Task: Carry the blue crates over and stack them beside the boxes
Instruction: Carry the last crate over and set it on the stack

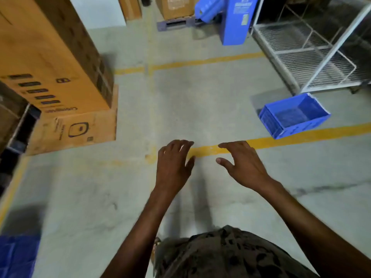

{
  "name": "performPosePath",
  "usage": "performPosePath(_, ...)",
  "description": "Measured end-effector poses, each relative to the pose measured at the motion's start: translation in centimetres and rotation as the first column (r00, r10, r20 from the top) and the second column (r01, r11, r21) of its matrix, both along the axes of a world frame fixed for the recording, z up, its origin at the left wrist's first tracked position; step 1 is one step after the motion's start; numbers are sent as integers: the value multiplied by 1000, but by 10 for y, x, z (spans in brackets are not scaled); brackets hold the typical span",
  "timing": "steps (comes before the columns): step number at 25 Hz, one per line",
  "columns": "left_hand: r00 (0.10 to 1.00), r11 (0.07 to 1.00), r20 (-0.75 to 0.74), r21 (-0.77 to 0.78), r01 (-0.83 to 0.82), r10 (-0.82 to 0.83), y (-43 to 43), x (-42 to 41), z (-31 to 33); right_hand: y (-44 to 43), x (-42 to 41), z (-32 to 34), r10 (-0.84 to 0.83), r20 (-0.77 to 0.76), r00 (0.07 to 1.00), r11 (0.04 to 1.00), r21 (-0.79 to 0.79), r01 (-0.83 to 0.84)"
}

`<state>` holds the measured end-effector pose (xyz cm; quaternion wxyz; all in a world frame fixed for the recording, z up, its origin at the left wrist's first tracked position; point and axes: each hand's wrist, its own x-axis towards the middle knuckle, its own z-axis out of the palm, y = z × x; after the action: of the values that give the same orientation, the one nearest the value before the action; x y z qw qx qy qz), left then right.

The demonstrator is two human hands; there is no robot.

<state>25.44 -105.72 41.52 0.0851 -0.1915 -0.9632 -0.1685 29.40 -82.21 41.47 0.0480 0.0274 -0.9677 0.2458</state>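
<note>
An empty blue crate [294, 115] sits on the concrete floor at the right, touching a yellow floor line. Large brown cardboard boxes [60, 77] are stacked at the left. A blurred blue shape [18, 255], possibly another crate, shows at the bottom left corner. My left hand [173, 167] and my right hand [241, 165] are stretched out in front of me over the floor, fingers spread, holding nothing. Both are well short of the crate, which lies ahead and to the right.
A white wire rack [313, 53] stands at the back right, just behind the crate. A tall blue carton [236, 21] and a pallet [176, 24] with a cardboard box stand at the back. Yellow lines [200, 62] cross the floor. Dark shelving [14, 141] lines the left edge.
</note>
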Motion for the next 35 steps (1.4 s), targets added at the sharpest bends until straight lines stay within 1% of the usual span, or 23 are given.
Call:
performPosePath(3,985,990,102,-15,143,-141,107,-42,0,100,-13,-4,-180,70,981,983,-24,182)
performPosePath(6,947,966,199,6,257,-253,195,-84,2,178,-30,-14,-289,141,947,952,-59,299)
performPosePath(8,916,948,251,23,317,-313,251,-114,-2,229,-46,-19,-359,154,921,925,-70,373)
performPosePath(12,862,924,335,101,369,-381,354,-181,-26,323,-87,-30,-479,184,858,860,-100,501)
performPosePath(15,789,883,413,93,460,-455,441,-238,-42,398,-118,-35,-579,215,787,790,-91,606)
performPosePath(19,680,834,530,102,542,-507,549,-299,-54,482,-154,-41,-675,281,682,692,-78,718)
performPosePath(21,641,815,568,98,571,-516,594,-323,-64,518,-170,-51,-681,327,655,674,-69,736)
performPosePath(23,622,807,590,90,584,-515,641,-350,-83,563,-196,-69,-669,379,640,671,-62,739)
performPosePath(25,627,802,591,59,594,-508,683,-374,-106,605,-226,-94,-634,407,657,696,-69,714)
performPosePath(27,640,820,598,53,570,-483,725,-398,-140,648,-259,-128,-567,448,692,744,-82,663)
performPosePath(30,640,892,659,110,438,-395,779,-428,-197,704,-306,-189,-466,538,703,804,-74,589)
performPosePath(32,617,917,702,134,376,-356,805,-443,-237,735,-336,-233,-416,598,685,843,-29,538)
performPosePath(35,574,933,754,146,328,-319,832,-466,-320,772,-383,-325,-366,676,640,890,53,453)
